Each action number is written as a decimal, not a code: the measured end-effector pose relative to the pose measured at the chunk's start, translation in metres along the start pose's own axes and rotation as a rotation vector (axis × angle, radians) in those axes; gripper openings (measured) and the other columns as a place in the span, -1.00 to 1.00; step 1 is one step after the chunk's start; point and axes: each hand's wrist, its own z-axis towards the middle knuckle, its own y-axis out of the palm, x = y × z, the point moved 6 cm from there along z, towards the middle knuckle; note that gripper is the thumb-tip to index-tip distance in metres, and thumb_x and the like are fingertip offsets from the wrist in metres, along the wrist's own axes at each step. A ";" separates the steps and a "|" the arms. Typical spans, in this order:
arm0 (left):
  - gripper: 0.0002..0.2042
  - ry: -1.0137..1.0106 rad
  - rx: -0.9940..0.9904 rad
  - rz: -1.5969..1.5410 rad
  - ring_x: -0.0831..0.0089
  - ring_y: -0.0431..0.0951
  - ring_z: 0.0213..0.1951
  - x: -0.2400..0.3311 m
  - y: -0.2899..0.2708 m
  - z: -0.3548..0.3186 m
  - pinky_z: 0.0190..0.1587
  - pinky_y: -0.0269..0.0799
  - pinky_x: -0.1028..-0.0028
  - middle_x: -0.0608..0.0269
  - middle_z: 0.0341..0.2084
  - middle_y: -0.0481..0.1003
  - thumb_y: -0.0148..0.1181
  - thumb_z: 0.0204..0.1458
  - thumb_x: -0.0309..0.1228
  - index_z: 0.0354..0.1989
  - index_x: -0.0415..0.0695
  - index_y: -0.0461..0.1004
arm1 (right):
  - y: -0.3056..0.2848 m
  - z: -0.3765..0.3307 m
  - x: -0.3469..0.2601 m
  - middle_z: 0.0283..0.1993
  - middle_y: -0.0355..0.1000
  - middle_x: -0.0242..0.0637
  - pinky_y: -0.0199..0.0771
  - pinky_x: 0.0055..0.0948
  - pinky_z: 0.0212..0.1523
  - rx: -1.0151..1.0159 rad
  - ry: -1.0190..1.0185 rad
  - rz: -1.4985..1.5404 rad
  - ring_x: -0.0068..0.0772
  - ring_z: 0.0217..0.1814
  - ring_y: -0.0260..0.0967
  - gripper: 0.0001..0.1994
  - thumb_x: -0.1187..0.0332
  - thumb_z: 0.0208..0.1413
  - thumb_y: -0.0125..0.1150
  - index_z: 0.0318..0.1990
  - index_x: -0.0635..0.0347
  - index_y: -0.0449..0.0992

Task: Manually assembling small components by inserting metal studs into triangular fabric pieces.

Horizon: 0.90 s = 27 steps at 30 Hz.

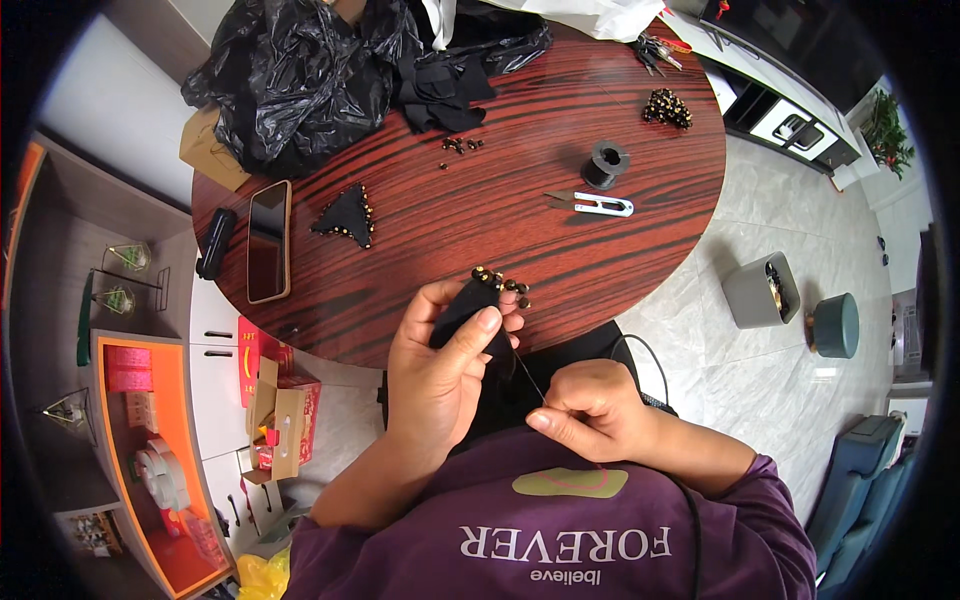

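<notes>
While we look down from the head camera, our left hand [440, 370] pinches a small piece of black fabric [468, 312] edged with dark and gold beads [503, 284], thumb pressed across its face, just above the near rim of the round table [560, 250]. Our right hand [590, 405] is clenched on something fine, most likely a needle too small to make out, with a thin dark thread [528, 375] running taut up to the cloth. We judge the fabric light, soft and floppy, so it holds best flat between thumb and fingers close to the beaded edge; the beads look hard, small and apt to roll or slip off a loose thread. On the striped red-brown wood lie a finished beaded triangle [347, 216], loose beads [461, 145], a bead cluster [667, 108], a thread spool [604, 164], snips [592, 203], a phone [268, 240] and a crumpled black plastic bag [300, 70]. Around us we see pale floor tiles [760, 390], a grey bin [760, 290], a teal stool [835, 325] and orange shelving [150, 450] on the left.
</notes>
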 end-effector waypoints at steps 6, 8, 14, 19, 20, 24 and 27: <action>-0.75 0.021 0.021 0.028 0.36 0.50 -0.21 0.006 -0.002 -0.001 -0.16 0.43 0.47 0.06 -0.16 0.47 0.07 0.14 -0.55 0.00 -0.17 0.33 | 0.004 -0.005 0.003 -0.76 0.09 -0.39 0.04 -0.43 -0.64 -0.019 -0.014 -0.062 -0.32 -0.75 -0.01 -0.64 0.53 0.05 0.20 -0.72 0.13 0.20; -0.76 0.025 0.023 0.015 0.36 0.50 -0.20 0.008 -0.005 -0.001 -0.16 0.43 0.47 0.06 -0.17 0.47 0.08 0.14 -0.55 -0.01 -0.17 0.34 | 0.005 -0.006 0.005 -0.77 0.08 -0.39 0.04 -0.43 -0.64 -0.024 -0.006 -0.086 -0.32 -0.75 -0.01 -0.63 0.54 0.04 0.19 -0.72 0.13 0.19; -0.77 0.034 0.024 -0.011 0.34 0.52 -0.18 0.013 -0.010 -0.003 -0.13 0.44 0.45 0.03 -0.14 0.48 0.07 0.15 -0.54 -0.01 -0.18 0.35 | 0.007 -0.011 0.011 -0.77 0.08 -0.38 0.05 -0.42 -0.64 -0.037 0.023 -0.101 -0.30 -0.75 -0.02 -0.62 0.56 0.04 0.17 -0.73 0.14 0.17; -0.79 0.025 0.052 -0.036 0.32 0.52 -0.14 0.014 -0.018 -0.003 -0.09 0.45 0.43 -0.01 -0.10 0.47 0.04 0.17 -0.52 -0.02 -0.19 0.36 | 0.006 -0.021 0.020 -0.76 0.04 -0.42 0.00 -0.47 -0.64 -0.019 0.083 -0.061 -0.42 -0.75 -0.08 -0.60 0.56 0.09 0.12 -0.73 0.15 0.14; -0.79 0.025 0.054 -0.052 0.31 0.53 -0.13 0.015 -0.020 -0.003 -0.07 0.44 0.42 -0.02 -0.09 0.47 0.05 0.17 -0.52 -0.02 -0.19 0.36 | 0.004 -0.026 0.026 -0.76 0.03 -0.44 -0.01 -0.48 -0.64 0.017 0.156 0.011 -0.45 -0.74 -0.10 -0.60 0.56 0.10 0.11 -0.73 0.15 0.13; -0.77 0.028 0.060 -0.099 0.26 0.54 -0.10 0.019 -0.027 -0.001 0.01 0.43 0.39 -0.08 -0.08 0.46 0.06 0.18 -0.51 0.00 -0.20 0.35 | 0.000 -0.037 0.043 -0.75 0.01 -0.48 -0.05 -0.53 -0.64 0.124 0.378 0.225 -0.56 -0.70 -0.15 -0.58 0.54 0.15 0.07 -0.73 0.15 0.10; -0.80 0.004 0.032 -0.124 0.28 0.52 -0.08 0.019 -0.025 0.000 0.01 0.41 0.40 -0.07 -0.07 0.46 0.04 0.19 -0.49 -0.02 -0.19 0.36 | -0.002 -0.034 0.042 -0.74 0.00 -0.52 -0.09 -0.56 -0.64 0.144 0.367 0.196 -0.63 -0.67 -0.19 -0.57 0.53 0.17 0.05 -0.73 0.14 0.09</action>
